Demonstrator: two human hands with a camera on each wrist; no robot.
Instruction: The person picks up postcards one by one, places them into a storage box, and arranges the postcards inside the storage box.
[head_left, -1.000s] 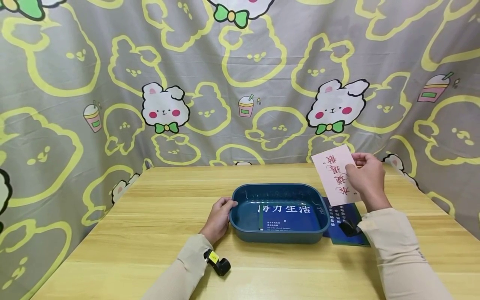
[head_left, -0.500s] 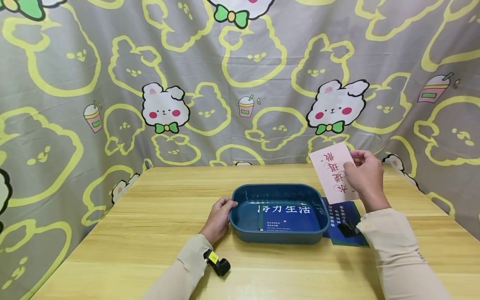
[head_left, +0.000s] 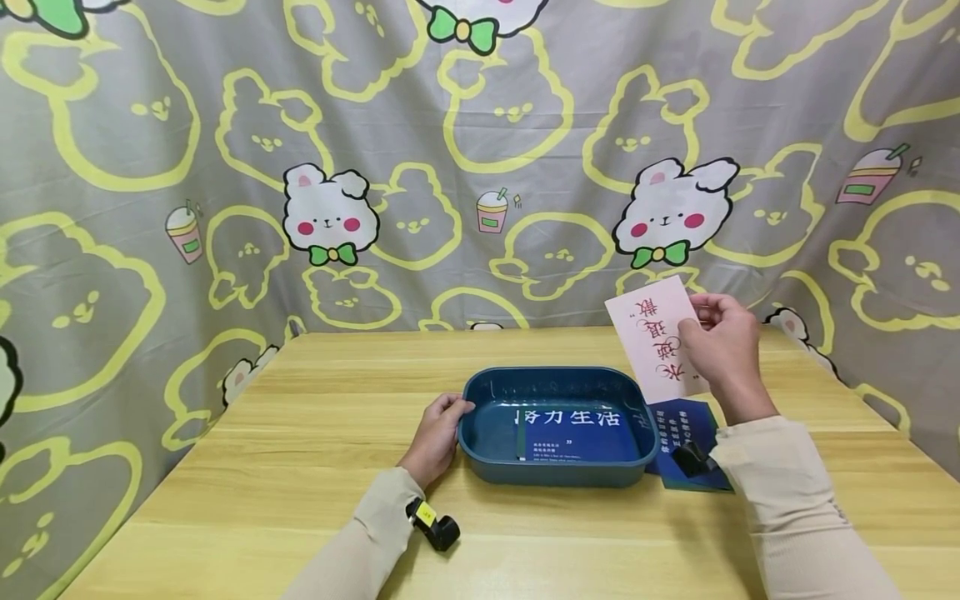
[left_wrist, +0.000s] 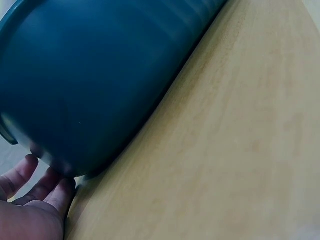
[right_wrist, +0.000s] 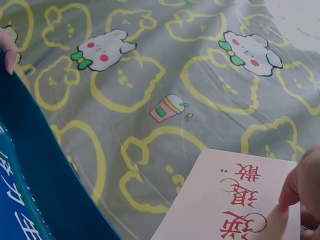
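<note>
A dark blue plastic basin (head_left: 555,473) stands on the table, and a blue card (head_left: 592,446) with white lettering lies inside it. My left hand (head_left: 435,437) holds the basin's left end, thumb at the rim; in the left wrist view its fingertips (left_wrist: 62,190) touch the outer wall low down. My right hand (head_left: 726,354) pinches a pale pink card (head_left: 648,337) with red characters by its right edge, thumb in front. The card is raised and tilted beyond the basin's right end. In the right wrist view the lower part of the pink card (right_wrist: 215,200) runs out of frame.
Blue cards (head_left: 678,417) with white writing lie on the wooden table (head_left: 315,483) at the basin's right end, partly covered by the basin and the right wrist's camera (head_left: 693,458). A grey cartoon-print curtain (head_left: 420,108) hangs behind the table.
My right hand has moved the pink card slightly left and up, closer to the basin. The left hand and the basin have stayed in place.
</note>
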